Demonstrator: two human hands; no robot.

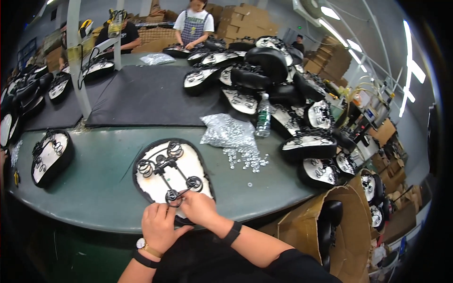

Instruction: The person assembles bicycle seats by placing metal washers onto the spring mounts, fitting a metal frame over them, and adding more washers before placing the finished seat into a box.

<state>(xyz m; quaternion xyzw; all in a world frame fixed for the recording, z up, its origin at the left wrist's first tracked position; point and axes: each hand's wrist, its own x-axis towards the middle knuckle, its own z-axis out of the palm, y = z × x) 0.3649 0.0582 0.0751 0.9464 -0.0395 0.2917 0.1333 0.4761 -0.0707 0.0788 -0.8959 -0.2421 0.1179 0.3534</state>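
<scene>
A bicycle saddle [182, 169] lies upside down on the green table, its white underside facing up and its black rim around it. Black coil springs [175, 149] and a metal rod frame [169, 172] are fixed to that underside. At the saddle's near end, my left hand [158, 227] has its fingers bent against the nearest spring, thumb pointing right. My right hand [200, 206] reaches in from the right, its fingers pinched at the same spring. The fingertips of both hands meet there, and what they pinch is hidden.
A clear plastic bag [225, 131] spills small metal nuts [246, 159] right of the saddle, beside a plastic bottle [263, 115]. Many saddles pile up behind [266, 63]. Another saddle [52, 158] lies at left. A cardboard box [302, 231] stands at right. A person [193, 26] works across the table.
</scene>
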